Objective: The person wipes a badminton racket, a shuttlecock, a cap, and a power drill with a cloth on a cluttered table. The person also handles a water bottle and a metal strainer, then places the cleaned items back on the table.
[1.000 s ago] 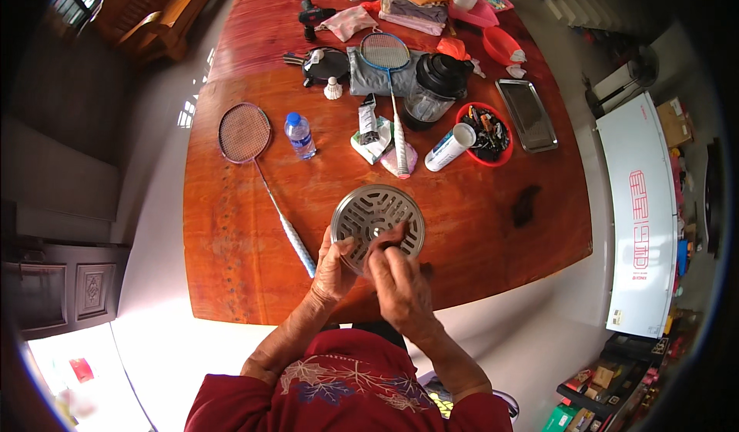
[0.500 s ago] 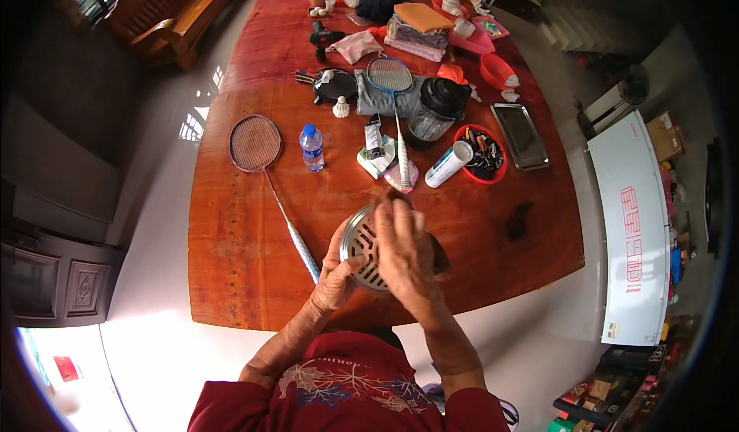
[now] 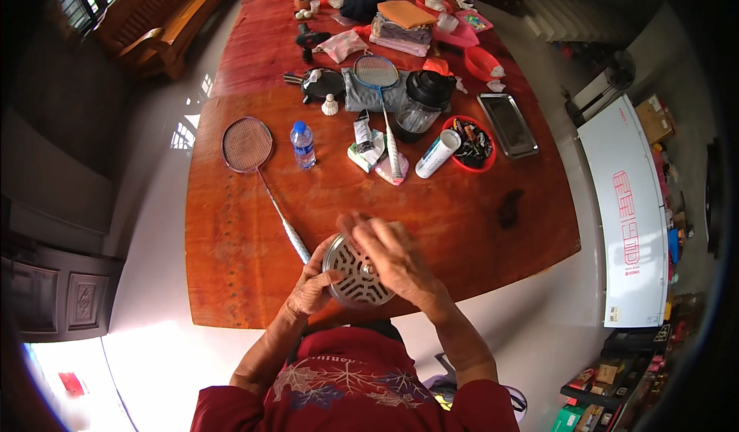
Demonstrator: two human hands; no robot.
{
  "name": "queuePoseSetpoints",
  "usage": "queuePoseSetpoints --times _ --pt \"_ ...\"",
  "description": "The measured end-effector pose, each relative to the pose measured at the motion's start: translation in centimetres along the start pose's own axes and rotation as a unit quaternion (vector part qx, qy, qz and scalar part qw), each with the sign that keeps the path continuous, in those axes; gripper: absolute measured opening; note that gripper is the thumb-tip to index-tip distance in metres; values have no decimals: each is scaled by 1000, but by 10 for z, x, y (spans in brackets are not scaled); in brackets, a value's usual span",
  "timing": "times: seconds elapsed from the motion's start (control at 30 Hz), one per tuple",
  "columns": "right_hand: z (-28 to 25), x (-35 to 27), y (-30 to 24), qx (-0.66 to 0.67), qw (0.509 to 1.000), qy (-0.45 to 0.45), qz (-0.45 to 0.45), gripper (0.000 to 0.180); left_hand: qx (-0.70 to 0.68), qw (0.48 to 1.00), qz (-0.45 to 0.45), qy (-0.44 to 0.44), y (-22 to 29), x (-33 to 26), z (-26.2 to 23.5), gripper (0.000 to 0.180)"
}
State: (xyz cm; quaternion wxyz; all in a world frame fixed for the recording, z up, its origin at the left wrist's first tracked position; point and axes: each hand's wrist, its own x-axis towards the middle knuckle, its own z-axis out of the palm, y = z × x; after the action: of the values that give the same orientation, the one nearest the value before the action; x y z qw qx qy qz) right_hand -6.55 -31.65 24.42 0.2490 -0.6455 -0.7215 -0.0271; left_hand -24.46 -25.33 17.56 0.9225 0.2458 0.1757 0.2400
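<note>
A round silvery metal tin [image 3: 356, 282] with a slotted face is held up near the front edge of the table. My left hand [image 3: 312, 287] is closed on its left rim, the thumb lying on the face. Over the upper right of the tin is my right hand [image 3: 391, 256], its fingers stretched forward and smeared by motion. Whether it holds anything small is hidden. Just beyond my left hand lies the pale handle of a badminton racket [image 3: 248, 145]. A water bottle [image 3: 303, 145] with a blue cap stands farther off.
On the wooden table [image 3: 462, 236] are a second racket [image 3: 377, 72], a shuttlecock [image 3: 329, 105], a white tube [image 3: 437, 155], a red bowl of dark items [image 3: 471, 145], a blender jug [image 3: 422, 101] and a metal tray [image 3: 508, 124]. Folded cloths [image 3: 402, 28] are piled farther back.
The tin and both hands have come nearer to me and slightly left. More of the slotted face shows. My right fingers have shifted left across its top edge.
</note>
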Motion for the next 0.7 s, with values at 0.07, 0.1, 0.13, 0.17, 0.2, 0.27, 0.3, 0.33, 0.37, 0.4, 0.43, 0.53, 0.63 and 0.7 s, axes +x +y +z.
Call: queuePoseSetpoints --times 0.07,0.1,0.13,0.17,0.2,0.27,0.3,0.33,0.37,0.4,0.43,0.53,0.63,0.7 --pt "-1 -12 6 -13 999 1 43 43 -1 1000 28 5 -2 0 2 71" --pt "3 -21 8 -25 998 10 60 43 -9 999 37 13 -5 -1 -1 70" --pt "3 -27 5 -18 996 2 91 42 -18 999 46 19 -8 1 -4 70" --pt "2 -33 0 -10 992 -6 122 42 -27 998 55 25 -11 2 -6 69" --pt "2 -40 -5 -3 988 -15 153 41 -37 997 65 17 -13 3 -8 68" --pt "5 -53 -20 -4 983 -28 183 40 -59 994 83 42 -15 6 -4 67" --pt "8 -58 -28 -4 980 -35 197 39 -71 992 93 55 -16 7 -2 66" --pt "12 -62 -34 2 983 -42 178 35 -70 988 110 79 -16 9 -1 66" --pt "11 -66 -44 50 983 -76 160 32 -64 989 107 75 -16 11 -1 66" --pt "8 -65 -46 161 979 -74 102 33 -58 990 104 71 -14 12 0 66" --pt "5 -63 -47 269 960 -69 42 33 -51 992 99 66 -12 12 3 66" --pt "-6 -27 -49 181 973 75 123 40 -34 993 97 61 -20 12 2 66" --pt "-7 4 -47 -58 994 -3 96 43 -9 994 103 44 -23 10 10 66" --pt "21 3 -52 -125 990 -17 62 45 7 993 109 51 -23 12 17 61"
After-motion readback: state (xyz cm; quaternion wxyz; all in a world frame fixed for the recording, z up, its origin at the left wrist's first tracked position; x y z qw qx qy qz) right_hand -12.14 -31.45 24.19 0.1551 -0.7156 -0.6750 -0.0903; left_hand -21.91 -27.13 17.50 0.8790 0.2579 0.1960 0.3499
